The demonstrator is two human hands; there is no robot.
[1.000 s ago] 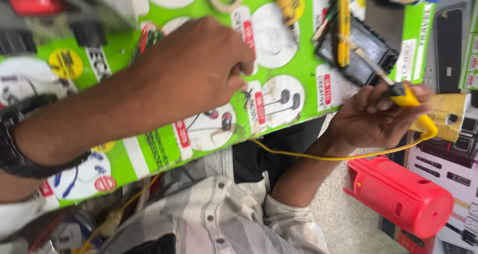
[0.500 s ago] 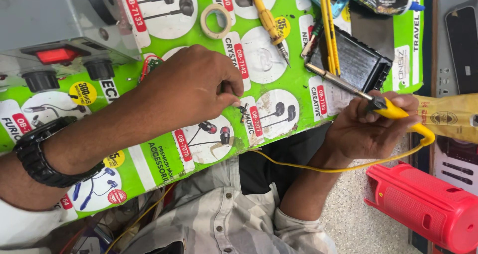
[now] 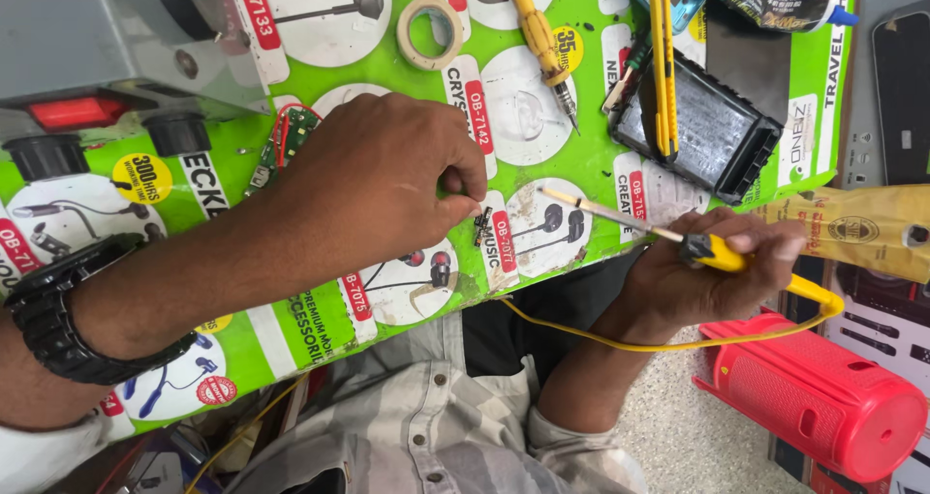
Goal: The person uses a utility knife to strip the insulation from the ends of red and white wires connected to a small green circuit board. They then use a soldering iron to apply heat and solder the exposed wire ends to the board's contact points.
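Left hand (image 3: 373,179) pinches a tiny dark component (image 3: 481,227) at frame centre; light, fragile, grip its edges. Right hand (image 3: 712,271) clamps the yellow soldering iron (image 3: 678,237) by its insulated handle, centre-right.

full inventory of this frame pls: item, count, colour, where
soldering iron: 1, yellow handle and cord, in right hand
small component: 1, dark, pinched at left fingertips
circuit board: 1, green with red wires, above left hand
tape roll: 1, beige, top centre
screwdriver: 1, yellow handle, top centre
utility knife: 1, yellow, across black tray
black tray: 1, upper right
grey power unit: 1, red switch, top left
red cylinder: 1, lower right
green bench cover: 1
wristwatch: 1, black, left wrist
left hand
right hand
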